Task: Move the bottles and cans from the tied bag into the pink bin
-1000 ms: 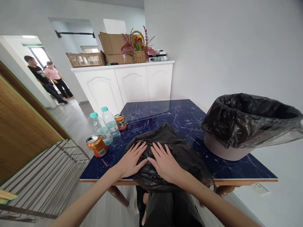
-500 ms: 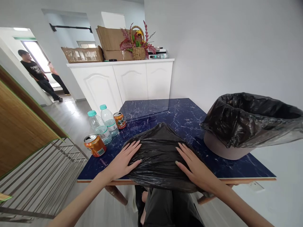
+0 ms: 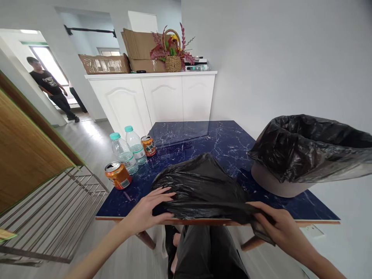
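Note:
A black plastic garbage bag (image 3: pixel 200 182) lies flattened near the front edge of the blue marbled table (image 3: pixel 223 141). My left hand (image 3: pixel 152 207) rests on the bag's left side, fingers stretched out and thumb apart. At the bag's right front corner my right hand (image 3: pixel 274 224) grips the plastic between thumb and fingers, and the near edge is drawn up into a fold. Past my right hand stands a grey trash bin (image 3: pixel 270 180), lined with another black bag (image 3: pixel 293 155) that hangs over its rim.
On the table's left stand two clear bottles (image 3: pixel 123 153) with teal caps and two orange cans (image 3: pixel 118 176). A metal rack (image 3: pixel 72 209) stands left of the table. Behind is a white cabinet (image 3: pixel 165 99) with cardboard boxes (image 3: pixel 106 64) and a flower basket (image 3: pixel 173 63). A person (image 3: pixel 52 87) leans in the doorway.
My right hand has gone from lying flat on the bag to gripping its right corner, moving right and lifting the near edge. My left hand has slid slightly towards me.

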Demonstrator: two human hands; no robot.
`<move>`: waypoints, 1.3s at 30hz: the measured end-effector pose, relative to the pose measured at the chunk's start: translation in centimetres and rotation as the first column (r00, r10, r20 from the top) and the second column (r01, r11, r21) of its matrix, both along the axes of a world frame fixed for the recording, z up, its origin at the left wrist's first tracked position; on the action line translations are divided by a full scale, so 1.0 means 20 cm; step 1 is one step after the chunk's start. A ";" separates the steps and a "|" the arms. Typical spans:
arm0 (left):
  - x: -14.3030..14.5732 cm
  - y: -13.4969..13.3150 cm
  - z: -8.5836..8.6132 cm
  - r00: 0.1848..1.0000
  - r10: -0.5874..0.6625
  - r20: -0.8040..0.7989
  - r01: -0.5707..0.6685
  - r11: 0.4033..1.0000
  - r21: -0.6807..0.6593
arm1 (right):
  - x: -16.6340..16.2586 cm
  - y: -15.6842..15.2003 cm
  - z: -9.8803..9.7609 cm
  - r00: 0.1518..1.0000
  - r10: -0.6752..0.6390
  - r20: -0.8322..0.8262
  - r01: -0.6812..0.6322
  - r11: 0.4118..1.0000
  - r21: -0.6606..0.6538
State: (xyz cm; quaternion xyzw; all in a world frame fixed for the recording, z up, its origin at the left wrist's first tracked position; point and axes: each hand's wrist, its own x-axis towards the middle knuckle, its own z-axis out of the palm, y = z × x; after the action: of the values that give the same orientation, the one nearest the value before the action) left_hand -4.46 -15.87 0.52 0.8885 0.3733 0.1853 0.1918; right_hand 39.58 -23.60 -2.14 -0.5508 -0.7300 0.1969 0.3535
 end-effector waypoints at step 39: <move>0.14 0.25 -0.11 0.861 0.505 0.062 -0.474 0.750 0.461 | -0.14 0.78 -0.21 0.891 -0.021 0.453 0.051 0.997 -0.054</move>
State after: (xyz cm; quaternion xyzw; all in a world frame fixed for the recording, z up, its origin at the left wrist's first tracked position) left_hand -1.58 -10.97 -1.70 0.7846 0.5440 0.2826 -0.0925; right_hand 36.71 -8.07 -6.35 -0.6059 -0.7752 0.0803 0.1596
